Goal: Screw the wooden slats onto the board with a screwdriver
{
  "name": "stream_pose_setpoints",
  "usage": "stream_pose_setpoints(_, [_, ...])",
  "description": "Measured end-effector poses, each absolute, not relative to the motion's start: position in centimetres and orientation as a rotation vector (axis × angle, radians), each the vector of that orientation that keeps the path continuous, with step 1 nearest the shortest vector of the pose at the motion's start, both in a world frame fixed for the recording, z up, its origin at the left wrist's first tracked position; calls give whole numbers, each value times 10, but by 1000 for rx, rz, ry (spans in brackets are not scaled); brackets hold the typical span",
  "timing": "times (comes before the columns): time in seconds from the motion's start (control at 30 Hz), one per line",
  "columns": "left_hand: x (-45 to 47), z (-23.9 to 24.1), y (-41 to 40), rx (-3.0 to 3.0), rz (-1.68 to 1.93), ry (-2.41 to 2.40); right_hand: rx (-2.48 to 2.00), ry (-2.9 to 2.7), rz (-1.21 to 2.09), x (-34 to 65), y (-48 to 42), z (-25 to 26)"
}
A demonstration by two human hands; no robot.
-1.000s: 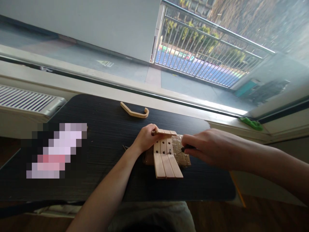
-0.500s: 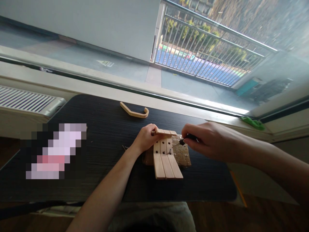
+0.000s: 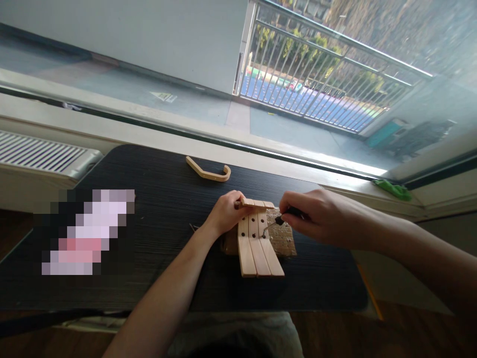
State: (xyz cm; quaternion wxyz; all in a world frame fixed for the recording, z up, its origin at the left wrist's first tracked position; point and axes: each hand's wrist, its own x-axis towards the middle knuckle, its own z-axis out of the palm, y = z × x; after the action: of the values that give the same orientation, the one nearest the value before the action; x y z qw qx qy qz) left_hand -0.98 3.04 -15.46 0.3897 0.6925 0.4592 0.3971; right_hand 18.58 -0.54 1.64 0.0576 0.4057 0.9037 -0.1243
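Note:
My right hand [image 3: 316,215] is closed around the black handle of a screwdriver [image 3: 279,220]. Its thin shaft slants down to the left, and the tip meets the lower right dark hole or screw of a slatted wooden piece [image 3: 261,258]. That piece has three pale slats, two rows of dark round spots and a raised, curled far end. With fingers wrapped at its upper left edge, my left hand [image 3: 226,211] holds the wooden piece against a brown cardboard block [image 3: 285,238]. The fingertips are partly hidden.
A curved wooden strip [image 3: 208,175] lies at the far side of the black table [image 3: 156,199]. A blurred pinkish patch [image 3: 97,223] covers something on the left. Beyond stand a window sill [image 3: 261,161], a radiator [image 3: 44,154] and a green cloth [image 3: 392,190].
The screwdriver's tip has moved slightly down and left onto the lower right spot, where a small dark screw stood up before. My left hand keeps its hold.

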Motion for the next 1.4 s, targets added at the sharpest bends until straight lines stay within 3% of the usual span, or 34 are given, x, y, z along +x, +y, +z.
stream_pose_setpoints(1.4, [-10, -152, 30, 1761, 1002, 1175, 1227, 2662, -368, 184, -2, 16])
